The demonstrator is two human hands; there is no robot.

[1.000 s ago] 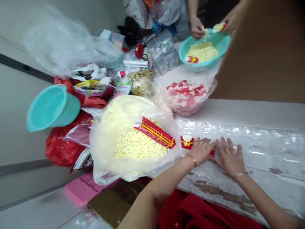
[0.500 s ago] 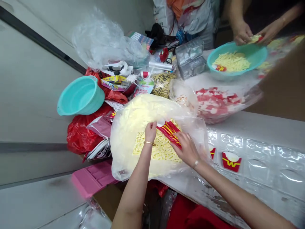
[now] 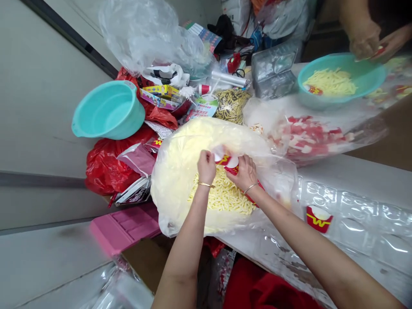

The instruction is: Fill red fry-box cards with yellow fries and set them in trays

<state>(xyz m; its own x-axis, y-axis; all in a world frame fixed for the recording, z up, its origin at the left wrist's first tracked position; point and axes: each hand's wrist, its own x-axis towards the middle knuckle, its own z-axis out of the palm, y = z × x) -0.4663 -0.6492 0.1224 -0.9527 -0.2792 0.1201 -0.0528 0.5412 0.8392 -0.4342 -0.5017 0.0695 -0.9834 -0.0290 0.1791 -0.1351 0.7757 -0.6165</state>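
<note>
My left hand [image 3: 206, 166] is closed in a pinch at the edge of a red miniature fries box [image 3: 223, 159] with a yellow zigzag mark. My right hand [image 3: 243, 174] wraps round a row of nested red and yellow fries boxes [image 3: 232, 169], which shows again past the wrist. The pinched box stands partly off the end of the row, and its outline is blurred. Below both hands, pale yellow toy fries [image 3: 230, 193] fill part of a large clear plastic bag [image 3: 174, 171]. My fingertips on the left are partly hidden.
A turquoise basin [image 3: 109, 111] stands at left over red bags [image 3: 107, 165]. Another basin [image 3: 363, 88] with fries is at back right, below a co-worker's hands [image 3: 365, 40]. A bag of red and white pieces [image 3: 309, 139] and a clear blister tray [image 3: 357, 223] with a fries box [image 3: 318, 219] lie at right.
The row of boxes has swung from lying between my hands to under my right palm. A single box now shows at my left fingers. The camera view has shifted slightly.
</note>
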